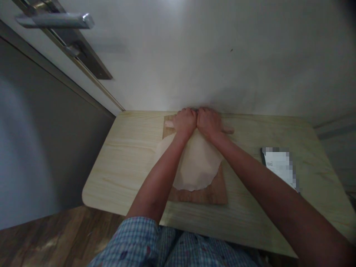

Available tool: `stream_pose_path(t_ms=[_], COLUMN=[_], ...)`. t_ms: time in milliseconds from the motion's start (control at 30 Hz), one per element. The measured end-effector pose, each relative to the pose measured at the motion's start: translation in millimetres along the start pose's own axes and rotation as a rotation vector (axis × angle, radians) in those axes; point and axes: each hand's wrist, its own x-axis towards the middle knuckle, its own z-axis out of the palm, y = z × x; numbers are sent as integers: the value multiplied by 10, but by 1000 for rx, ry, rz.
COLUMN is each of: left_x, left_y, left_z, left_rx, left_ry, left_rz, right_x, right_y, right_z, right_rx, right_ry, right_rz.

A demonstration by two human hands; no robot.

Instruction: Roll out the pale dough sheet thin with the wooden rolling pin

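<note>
My left hand and my right hand lie side by side, fingers curled over a wooden rolling pin. Only the pin's two ends show, one beyond each hand; its middle is hidden beneath them. A thin, pale sheet of dough spreads from under the pin toward me, with a wavy front edge. It rests on a brown wooden board and reaches past the board's left side. Both hands are at the far edge of the board.
The board stands on a light wooden table that meets a white door at the back. A metal door handle juts out at upper left. On the table's right lies a phone-like flat object, partly pixelated.
</note>
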Motion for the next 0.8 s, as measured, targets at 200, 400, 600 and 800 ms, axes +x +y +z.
stream_pose_path(t_ms=[200,400,600,800], left_x=[155,249,256,95], left_y=[24,47,43,7], left_z=[7,-38,-28,-21], left_rx=[-67,-69,-57,2], left_ry=[-65,-103,-49,38], left_rz=[-22,-25,-17,21], right_x=[156,262,265,75], right_y=[17,38,25,-21], right_z=[22,24,7,-15], right_rx=[15,42,55,44], right_ry=[-16,-21,-22,-20], right_rz=[48,39,52,56])
